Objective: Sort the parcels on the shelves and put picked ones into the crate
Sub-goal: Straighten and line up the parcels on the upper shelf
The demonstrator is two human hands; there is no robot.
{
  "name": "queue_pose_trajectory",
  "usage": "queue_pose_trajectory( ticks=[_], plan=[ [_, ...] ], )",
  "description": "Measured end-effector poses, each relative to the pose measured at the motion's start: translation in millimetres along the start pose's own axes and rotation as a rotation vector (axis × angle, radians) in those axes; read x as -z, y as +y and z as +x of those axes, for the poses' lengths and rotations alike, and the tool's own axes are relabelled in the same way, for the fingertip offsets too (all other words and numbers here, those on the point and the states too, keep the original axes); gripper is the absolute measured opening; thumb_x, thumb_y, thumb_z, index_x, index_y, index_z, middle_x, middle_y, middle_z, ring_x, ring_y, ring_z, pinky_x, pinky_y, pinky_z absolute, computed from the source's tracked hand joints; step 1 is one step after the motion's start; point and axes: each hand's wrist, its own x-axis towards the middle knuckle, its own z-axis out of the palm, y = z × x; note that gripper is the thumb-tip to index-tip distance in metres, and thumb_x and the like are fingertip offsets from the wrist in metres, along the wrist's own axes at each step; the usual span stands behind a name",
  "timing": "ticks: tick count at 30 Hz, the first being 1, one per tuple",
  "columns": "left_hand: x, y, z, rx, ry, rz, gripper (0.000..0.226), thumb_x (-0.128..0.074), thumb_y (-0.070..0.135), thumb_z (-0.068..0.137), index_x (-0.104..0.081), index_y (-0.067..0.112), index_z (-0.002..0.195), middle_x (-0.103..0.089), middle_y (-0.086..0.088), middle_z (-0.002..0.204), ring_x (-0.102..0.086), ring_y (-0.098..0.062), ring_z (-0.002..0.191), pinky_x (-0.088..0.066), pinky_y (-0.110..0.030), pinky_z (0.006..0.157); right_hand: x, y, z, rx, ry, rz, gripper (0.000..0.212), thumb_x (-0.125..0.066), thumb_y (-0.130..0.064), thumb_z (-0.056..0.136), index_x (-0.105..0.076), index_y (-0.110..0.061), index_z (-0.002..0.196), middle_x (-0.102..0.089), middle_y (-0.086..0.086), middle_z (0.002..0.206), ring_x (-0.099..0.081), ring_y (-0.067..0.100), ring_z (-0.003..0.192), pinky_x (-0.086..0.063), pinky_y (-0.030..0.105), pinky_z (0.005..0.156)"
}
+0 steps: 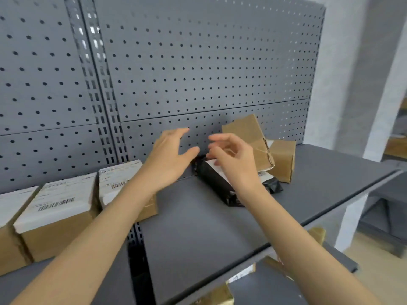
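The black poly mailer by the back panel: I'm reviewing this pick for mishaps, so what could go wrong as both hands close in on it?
1. The tilted cardboard box leans just behind the black poly mailer; pulling the mailer might topple it.
2. The right hand covers the white label, so it may be misread.
3. Neither the right hand nor the left hand grips yet; the slick bag could slip.

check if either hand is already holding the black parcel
No, both the left hand and the right hand hover with fingers spread above the black parcel, gripping nothing.
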Motion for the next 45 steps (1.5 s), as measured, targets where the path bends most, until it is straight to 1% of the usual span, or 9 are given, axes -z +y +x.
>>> queue_pose_trajectory(
  ticks=[7, 11, 16, 24, 29, 32, 35, 39, 45],
  plan=[
    [-66, 56, 28, -0.089, -0.089, -0.165, 0.057, -0.048, 0.046, 0.090, -0.031, 0.025, 0.141, -0.032, -0.003, 0.145, -0.031, -0.018, 0.132, -0.024, -0.028, 0.093, 96, 12, 23, -0.123, 0.362, -0.090, 0.017, -0.059, -0.022, 0.084, -0.063, -0.025, 0.100, -0.062, -0.004, 0.100, -0.058, 0.009, 0.085, -0.047, 0.025, 0.075],
    [-94, 68, 32, -0.120, -0.067, -0.192, 0.057, -0.046, 0.048, 0.090, -0.029, 0.032, 0.142, -0.028, 0.006, 0.149, -0.029, -0.012, 0.135, -0.026, -0.032, 0.104, 126, 42, 27, -0.411, 0.133, -0.016, 0.032, -0.048, -0.026, 0.093, -0.052, -0.018, 0.123, -0.056, -0.007, 0.101, -0.051, 0.005, 0.085, -0.039, 0.016, 0.063],
    [-117, 81, 43, -0.012, -0.031, -0.125, 0.062, -0.045, 0.061, 0.085, -0.030, 0.041, 0.141, -0.030, 0.014, 0.150, -0.028, -0.013, 0.136, -0.026, -0.039, 0.109, 140, 66, 42, -0.450, -0.193, 0.028, 0.015, -0.050, -0.040, 0.090, -0.060, -0.030, 0.084, -0.065, -0.014, 0.092, -0.058, 0.000, 0.089, -0.041, 0.015, 0.070],
    [-132, 93, 43, 0.086, 0.180, -0.154, 0.056, -0.062, 0.034, 0.083, -0.043, 0.034, 0.136, -0.046, 0.009, 0.133, -0.041, -0.011, 0.124, -0.035, -0.035, 0.102, 142, 76, 53, -0.412, -0.327, 0.237, 0.044, -0.063, -0.041, 0.084, -0.057, -0.018, 0.121, -0.069, -0.004, 0.112, -0.063, 0.009, 0.105, -0.047, 0.026, 0.094],
    [-114, 87, 30, 0.114, 0.261, -0.372, 0.062, -0.069, 0.020, 0.079, -0.042, 0.029, 0.134, -0.048, 0.013, 0.128, -0.047, 0.003, 0.114, -0.039, -0.023, 0.096, 133, 65, 51, -0.188, -0.279, 0.349, 0.051, -0.065, -0.020, 0.086, -0.044, -0.022, 0.131, -0.054, -0.011, 0.128, -0.052, -0.019, 0.100, -0.045, 0.002, 0.076],
    [-99, 81, 23, 0.125, 0.333, -0.467, 0.075, -0.074, 0.008, 0.073, -0.039, 0.029, 0.136, -0.051, 0.020, 0.123, -0.055, 0.007, 0.108, -0.047, -0.024, 0.090, 124, 51, 53, 0.013, -0.303, 0.303, 0.053, -0.063, -0.003, 0.085, -0.043, -0.019, 0.131, -0.050, -0.008, 0.134, -0.046, -0.003, 0.123, -0.043, 0.016, 0.098],
    [-86, 74, 17, 0.129, 0.354, -0.537, 0.096, -0.075, -0.002, 0.069, -0.024, 0.035, 0.142, -0.049, 0.013, 0.125, -0.059, 0.001, 0.107, -0.050, -0.030, 0.089, 116, 34, 50, 0.277, -0.295, 0.124, 0.055, -0.056, 0.009, 0.080, -0.045, -0.017, 0.128, -0.052, -0.006, 0.128, -0.046, 0.001, 0.120, -0.039, 0.008, 0.089],
    [-73, 69, 10, 0.123, 0.331, -0.830, 0.112, -0.080, 0.025, 0.061, -0.004, 0.053, 0.138, -0.050, -0.001, 0.129, -0.059, -0.011, 0.112, -0.053, -0.039, 0.085, 99, 21, 35, 0.488, -0.327, -0.151, 0.064, -0.056, 0.003, 0.078, -0.043, -0.018, 0.136, -0.042, -0.004, 0.143, -0.033, 0.010, 0.137, -0.031, 0.024, 0.109],
    [-59, 57, 7, 0.181, 0.410, -0.931, 0.107, -0.086, 0.031, 0.057, -0.018, 0.051, 0.137, -0.061, -0.001, 0.124, -0.062, -0.016, 0.109, -0.054, -0.040, 0.081, 77, 10, 22, 0.534, -0.431, -0.235, 0.068, -0.061, -0.008, 0.078, -0.039, -0.019, 0.141, -0.035, -0.010, 0.150, -0.019, 0.004, 0.143, -0.021, 0.028, 0.117]
  ],
)
